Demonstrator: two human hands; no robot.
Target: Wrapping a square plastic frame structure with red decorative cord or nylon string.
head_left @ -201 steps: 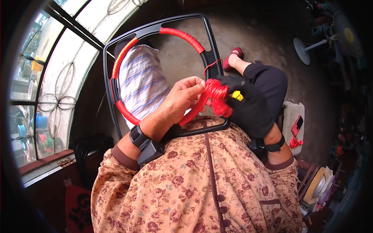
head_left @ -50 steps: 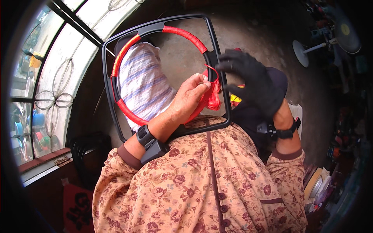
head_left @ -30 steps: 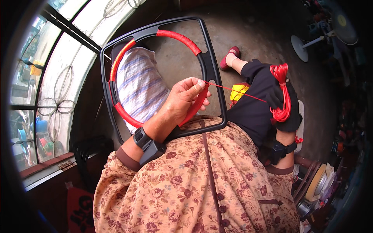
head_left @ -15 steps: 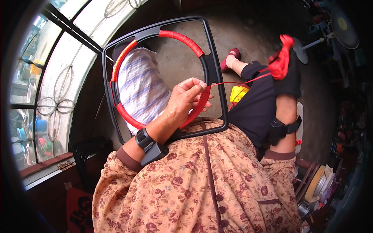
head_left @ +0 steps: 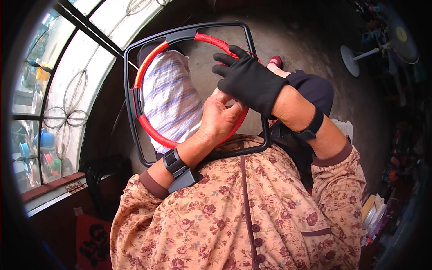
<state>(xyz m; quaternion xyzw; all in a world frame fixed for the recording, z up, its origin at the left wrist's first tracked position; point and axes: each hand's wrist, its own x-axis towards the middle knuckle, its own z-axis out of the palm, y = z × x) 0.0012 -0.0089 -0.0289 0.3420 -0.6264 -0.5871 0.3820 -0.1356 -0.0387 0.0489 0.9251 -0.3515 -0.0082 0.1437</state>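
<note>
A black square frame [head_left: 129, 110] with an inner ring lies tilted over my lap. Red cord wrapping [head_left: 155, 135] covers several stretches of the ring. My left hand [head_left: 219, 116], bare, pinches the ring's right side, thumb and fingers together at the wrapped part. Across the ring's upper right passes my right hand [head_left: 254, 83] in a black glove, its fingers bent and somewhat apart over the wrapping. A thin red cord [head_left: 254, 55] shows past its fingertips; the bundle it comes from is hidden beneath the glove. Where the two hands meet, the ring is covered.
A striped white cloth [head_left: 168, 99] lies over my left leg behind the frame. Window panes with bent metal bars [head_left: 67, 117] stand at the left. A white fan [head_left: 360, 56] is at the far right, with clutter along the right edge.
My right hand has swung from the far right, where it held the red cord bundle, in to the left over the ring. The frame and my left hand have shifted slightly right.
</note>
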